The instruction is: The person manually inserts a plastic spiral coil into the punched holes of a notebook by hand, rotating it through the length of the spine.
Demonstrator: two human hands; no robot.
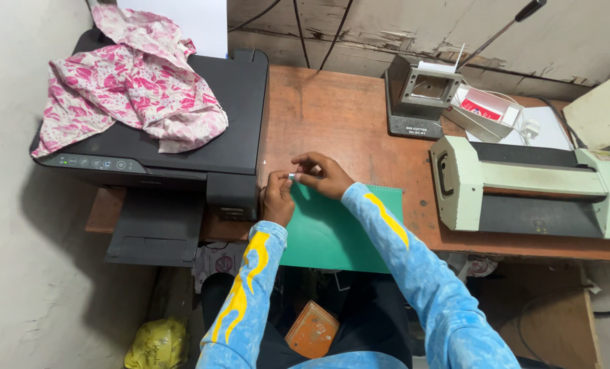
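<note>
left hand (276,197): fingers curled, pinching one end of a small white piece (293,176) at the top-left corner of the green sheet (332,229)
right hand (324,175): grip pressed together on the other end of the same white piece, thumb and forefinger pinched
white piece: held between both hands, just above the sheet's corner (too small to tell whether it's tape, a clip or a sticker)
green sheet: lies flat on the wooden desk (346,116), near edge overhanging toward the lap; top edge looks finely toothed or perforated
step in hand: looks like readying the small piece at the sheet's corner, with both hands busy and the sheet itself unheld
next move calls for: fine fingertip control right at the corner; sheet is loose, so it could slide (judgement)
left of hands: black printer (182,130), pink floral cloth (131,82) draped on it
right of hands: pale laminator (530,188); grey die cutter (418,96) behind it
below desk: orange box (312,330) on the lap, yellow bag (156,344) on the floor
</note>
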